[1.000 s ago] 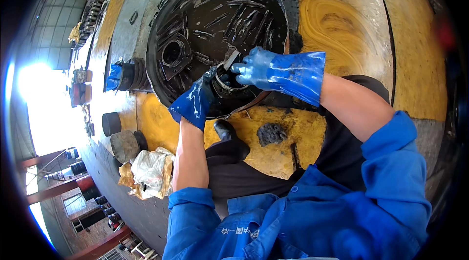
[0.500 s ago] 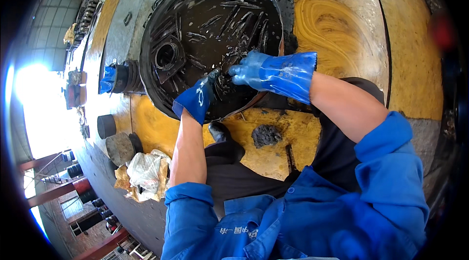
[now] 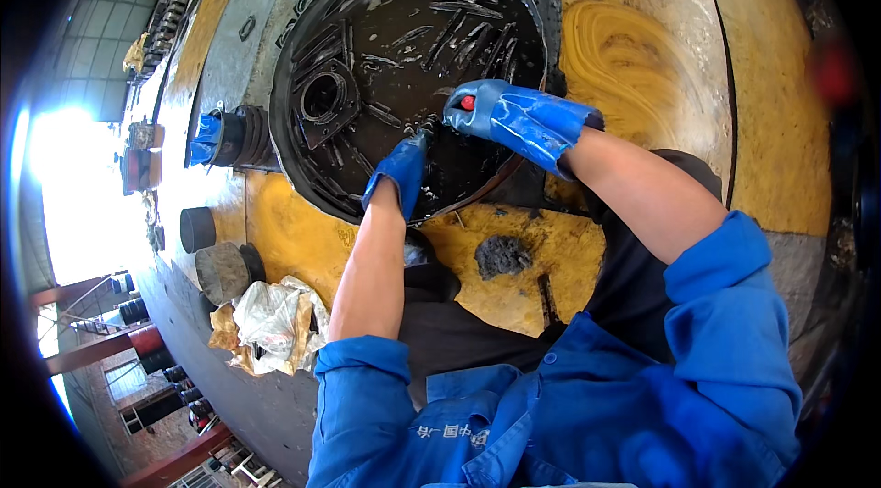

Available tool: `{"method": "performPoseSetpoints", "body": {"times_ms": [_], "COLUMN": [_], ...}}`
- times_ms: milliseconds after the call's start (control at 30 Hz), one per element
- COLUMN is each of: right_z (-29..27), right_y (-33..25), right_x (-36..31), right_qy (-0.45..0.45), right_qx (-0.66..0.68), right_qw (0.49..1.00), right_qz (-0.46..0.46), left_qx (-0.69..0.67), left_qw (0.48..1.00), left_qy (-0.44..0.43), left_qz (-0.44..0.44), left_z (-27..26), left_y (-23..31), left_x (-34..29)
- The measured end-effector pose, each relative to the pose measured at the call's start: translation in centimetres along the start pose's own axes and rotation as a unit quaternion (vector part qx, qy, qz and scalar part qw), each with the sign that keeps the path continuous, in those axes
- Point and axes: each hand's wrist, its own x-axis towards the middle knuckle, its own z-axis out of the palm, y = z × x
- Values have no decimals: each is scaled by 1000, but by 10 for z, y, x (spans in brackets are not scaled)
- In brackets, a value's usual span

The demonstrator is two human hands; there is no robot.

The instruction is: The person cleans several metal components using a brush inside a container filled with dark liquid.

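Both of my hands wear blue rubber gloves and work over a large round tub (image 3: 537, 38) of dark, oily liquid. My right hand (image 3: 477, 114) is closed around a tool with a red handle end (image 3: 468, 103) showing at the fist; the tool's kind cannot be made out. My left hand (image 3: 404, 169) reaches over the near side of the tub, its fingers closed at a dark, glistening piece too small to name. In the liquid lie several long dark strips (image 3: 468, 48) and, at the left, a flat dark part with a round hole (image 3: 345, 119).
A dark clump of rag or fibre (image 3: 502, 256) lies on the yellow floor plate near my legs. At lower left are a crumpled whitish bag (image 3: 273, 323) and short round cylinders (image 3: 223, 275). A black bucket-like container with blue material (image 3: 207, 139) stands left of the tub.
My left hand has moved right and my right hand slightly up. The red handle end now shows in my right fist. The view has shifted slightly.
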Motion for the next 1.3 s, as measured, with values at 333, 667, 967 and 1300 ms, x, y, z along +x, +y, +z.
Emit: {"method": "performPoseSetpoints", "body": {"times_ms": [333,667,967,1300], "right_z": [-46,-62,-20,33], "right_y": [-66,-71,-102,-97], "right_x": [-6,2,3,21], "right_qy": [24,149,171,164], "right_qx": [-7,543,560,561], "right_qw": [992,812,810,811], "right_qz": [123,154,25,2], "left_qx": [-27,9,648,671], "left_qw": [996,980,703,678], "left_qy": [77,197,178,161], "left_qz": [-28,8,232,253], "left_z": [-13,-59,-48,-40], "left_y": [-49,-24,-59,-38], "left_x": [25,-41,-16,-19]}}
